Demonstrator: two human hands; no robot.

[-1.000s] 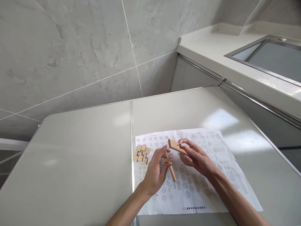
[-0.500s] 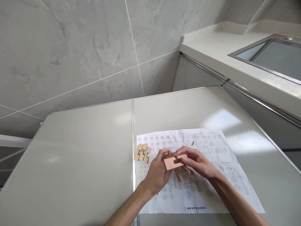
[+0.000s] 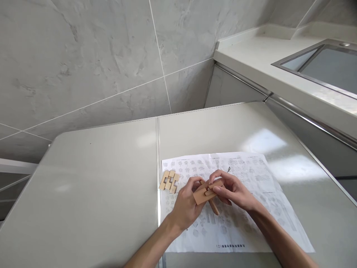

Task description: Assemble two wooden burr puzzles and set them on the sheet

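Note:
Both hands meet over a printed instruction sheet [image 3: 251, 208] on a pale table. My left hand [image 3: 185, 208] is closed on a notched wooden stick [image 3: 214, 206] that slants down to the right. My right hand [image 3: 232, 190] pinches a flat wooden puzzle piece [image 3: 201, 196] with a slot in it, held across the stick and touching it. A small cluster of several other notched wooden pieces [image 3: 169, 181] lies at the sheet's upper left corner, just left of my left hand.
The table [image 3: 97, 178] has a seam running down its middle and stands against a grey tiled wall. To the right runs a higher white counter [image 3: 267, 63] with a steel sink [image 3: 323, 65]. The sheet reaches close to the table's near edge.
My right hand brought the flat slotted piece down from above the sheet and onto the stick held by my left hand; the two pieces now touch. The loose cluster has not moved.

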